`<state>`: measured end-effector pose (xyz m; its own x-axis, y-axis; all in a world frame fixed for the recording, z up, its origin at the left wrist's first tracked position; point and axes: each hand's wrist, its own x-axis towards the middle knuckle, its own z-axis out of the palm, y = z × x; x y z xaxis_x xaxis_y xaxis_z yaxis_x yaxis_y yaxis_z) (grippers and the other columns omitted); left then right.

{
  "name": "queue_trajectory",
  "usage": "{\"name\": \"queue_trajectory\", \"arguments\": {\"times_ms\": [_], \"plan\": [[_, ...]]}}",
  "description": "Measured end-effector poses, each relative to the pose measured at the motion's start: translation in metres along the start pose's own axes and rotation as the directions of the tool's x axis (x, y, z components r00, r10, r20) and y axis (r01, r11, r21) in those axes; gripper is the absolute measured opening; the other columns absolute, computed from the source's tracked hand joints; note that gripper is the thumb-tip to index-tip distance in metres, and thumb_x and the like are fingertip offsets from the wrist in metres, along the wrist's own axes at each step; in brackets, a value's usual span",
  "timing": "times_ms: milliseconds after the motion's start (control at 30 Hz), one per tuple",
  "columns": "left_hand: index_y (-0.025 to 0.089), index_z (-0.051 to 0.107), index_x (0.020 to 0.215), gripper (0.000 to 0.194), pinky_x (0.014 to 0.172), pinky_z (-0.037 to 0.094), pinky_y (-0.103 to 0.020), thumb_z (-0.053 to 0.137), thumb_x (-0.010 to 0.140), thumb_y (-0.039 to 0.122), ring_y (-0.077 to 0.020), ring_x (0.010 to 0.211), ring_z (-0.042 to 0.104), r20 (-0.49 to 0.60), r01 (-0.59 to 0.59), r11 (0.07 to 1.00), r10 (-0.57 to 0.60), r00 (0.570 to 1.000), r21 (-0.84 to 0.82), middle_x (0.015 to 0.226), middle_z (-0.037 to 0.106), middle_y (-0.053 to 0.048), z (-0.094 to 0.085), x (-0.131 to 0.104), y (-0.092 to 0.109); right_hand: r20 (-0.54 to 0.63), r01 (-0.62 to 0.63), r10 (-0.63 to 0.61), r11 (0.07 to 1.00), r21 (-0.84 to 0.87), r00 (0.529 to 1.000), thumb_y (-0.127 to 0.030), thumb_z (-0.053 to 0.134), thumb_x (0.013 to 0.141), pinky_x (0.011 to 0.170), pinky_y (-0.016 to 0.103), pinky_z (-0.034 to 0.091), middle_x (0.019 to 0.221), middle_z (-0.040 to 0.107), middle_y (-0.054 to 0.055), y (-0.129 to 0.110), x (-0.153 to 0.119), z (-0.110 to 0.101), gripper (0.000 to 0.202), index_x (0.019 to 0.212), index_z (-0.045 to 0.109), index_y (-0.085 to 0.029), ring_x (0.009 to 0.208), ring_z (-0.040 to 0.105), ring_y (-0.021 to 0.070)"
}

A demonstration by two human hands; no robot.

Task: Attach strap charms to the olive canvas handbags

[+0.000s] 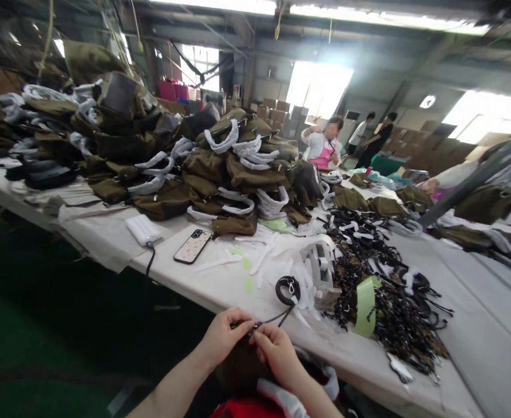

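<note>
An olive-brown bag (238, 368) rests against my body below the table edge, partly hidden by my arms. My left hand (225, 337) is closed in a pinch at the bag's top edge. Right beside it, my right hand (276, 349) pinches the end of a thin dark strap (283, 315), its fingertips almost touching the left ones. The small fitting between the fingers is too small to make out. From there the strap runs up to a dark coil with a metal clip (289, 287) on the table. White-wrapped handles (281, 395) show below my right wrist.
Olive bags with white-wrapped handles (238, 168) are heaped across the table (220, 284). A phone (193, 246), a white power bank (142, 229) and a tape dispenser (320, 270) lie nearer. Dark straps (390, 307) pile at right. A person in a pink apron (322, 148) stands beyond.
</note>
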<state>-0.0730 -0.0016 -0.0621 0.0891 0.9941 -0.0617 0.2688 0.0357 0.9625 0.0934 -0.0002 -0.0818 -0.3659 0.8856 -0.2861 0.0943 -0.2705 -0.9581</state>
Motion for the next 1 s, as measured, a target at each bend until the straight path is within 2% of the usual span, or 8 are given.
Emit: {"name": "queue_trajectory", "arguments": {"times_ms": [100, 167, 267, 367, 433, 567, 800, 1000], "plan": [[0.018, 0.069, 0.069, 0.026, 0.085, 0.05, -0.031, 0.063, 0.079, 0.041, -0.0217, 0.089, 0.064, -0.12, -0.079, 0.997, 0.078, 0.99, -0.004, 0.086, 0.068, -0.006, 0.002, 0.004, -0.001, -0.196, 0.117, -0.123, 0.992, -0.041, 0.973, -0.043, 0.067, 0.076, 0.051, 0.025, 0.035, 0.062, 0.059, -0.001, 0.0, -0.003, -0.002, 0.027, 0.081, 0.064, -0.017, 0.052, 0.048, 0.0119], [0.017, 0.068, 0.07, 0.026, 0.083, 0.049, -0.029, 0.063, 0.08, 0.041, -0.021, 0.09, 0.063, -0.152, -0.103, 0.994, 0.097, 0.984, -0.035, 0.09, 0.068, -0.007, 0.002, 0.005, 0.001, -0.275, 0.171, -0.173, 0.985, -0.031, 0.946, -0.039, 0.072, 0.073, 0.056, 0.025, 0.039, 0.071, 0.063, 0.0, -0.004, -0.007, -0.006, 0.025, 0.084, 0.064, -0.018, 0.058, 0.051, 0.0128], [0.017, 0.067, 0.078, 0.032, 0.062, 0.046, -0.025, 0.059, 0.084, 0.047, -0.0145, 0.064, 0.058, -0.081, -0.059, 0.989, 0.048, 0.996, -0.135, 0.071, 0.064, -0.002, 0.002, 0.008, 0.004, -0.203, 0.148, -0.129, 0.985, 0.084, 0.971, -0.045, 0.074, 0.073, 0.051, 0.025, 0.039, 0.06, 0.057, -0.002, -0.011, -0.012, -0.011, 0.029, 0.075, 0.06, -0.02, 0.053, 0.05, 0.0126], [0.016, 0.065, 0.083, 0.038, 0.048, 0.038, -0.022, 0.056, 0.087, 0.053, -0.0096, 0.045, 0.048, 0.054, 0.036, 0.969, -0.024, 0.998, -0.245, 0.052, 0.056, 0.003, 0.002, 0.008, 0.01, -0.11, 0.13, -0.108, 0.967, 0.22, 0.988, -0.046, 0.082, 0.063, 0.057, 0.026, 0.046, 0.067, 0.064, -0.001, -0.018, -0.018, -0.014, 0.038, 0.079, 0.059, -0.021, 0.06, 0.06, 0.0148], [0.016, 0.063, 0.079, 0.038, 0.048, 0.04, -0.02, 0.061, 0.083, 0.053, -0.0104, 0.049, 0.055, 0.109, 0.081, 0.953, -0.051, 0.993, -0.292, 0.058, 0.063, 0.0, 0.003, 0.006, 0.017, -0.118, 0.132, -0.106, 0.962, 0.239, 0.987, -0.046, 0.085, 0.059, 0.065, 0.028, 0.051, 0.075, 0.069, 0.001, -0.021, -0.022, -0.016, 0.041, 0.081, 0.061, -0.021, 0.069, 0.065, 0.017], [0.014, 0.066, 0.076, 0.035, 0.059, 0.051, -0.023, 0.075, 0.072, 0.047, -0.013, 0.06, 0.064, 0.194, 0.165, 0.929, -0.104, 0.975, -0.331, 0.068, 0.07, -0.003, 0.003, 0.004, 0.025, -0.2, 0.104, -0.078, 0.987, 0.123, 0.977, -0.052, 0.078, 0.068, 0.062, 0.028, 0.053, 0.068, 0.07, 0.002, -0.025, -0.028, -0.021, 0.036, 0.076, 0.063, -0.02, 0.061, 0.065, 0.016], [0.011, 0.073, 0.083, 0.025, 0.057, 0.049, -0.022, 0.068, 0.081, 0.036, -0.0119, 0.058, 0.061, 0.285, 0.038, 0.975, 0.027, 0.958, -0.22, 0.066, 0.069, -0.004, 0.004, 0.003, 0.02, -0.19, 0.189, -0.201, 0.979, -0.079, 0.961, -0.041, 0.072, 0.079, 0.061, 0.028, 0.056, 0.07, 0.074, 0.003, -0.023, -0.033, -0.03, 0.02, 0.081, 0.07, -0.021, 0.062, 0.068, 0.0167], [0.012, 0.074, 0.084, 0.024, 0.058, 0.049, -0.021, 0.063, 0.085, 0.033, -0.0132, 0.063, 0.063, 0.248, -0.126, 0.989, 0.142, 0.958, -0.08, 0.073, 0.071, -0.006, 0.002, 0.001, 0.02, -0.21, 0.218, -0.246, 0.965, -0.145, 0.946, -0.038, 0.072, 0.079, 0.059, 0.029, 0.057, 0.07, 0.074, 0.004, -0.02, -0.033, -0.029, 0.016, 0.081, 0.072, -0.022, 0.062, 0.07, 0.0191]]}}
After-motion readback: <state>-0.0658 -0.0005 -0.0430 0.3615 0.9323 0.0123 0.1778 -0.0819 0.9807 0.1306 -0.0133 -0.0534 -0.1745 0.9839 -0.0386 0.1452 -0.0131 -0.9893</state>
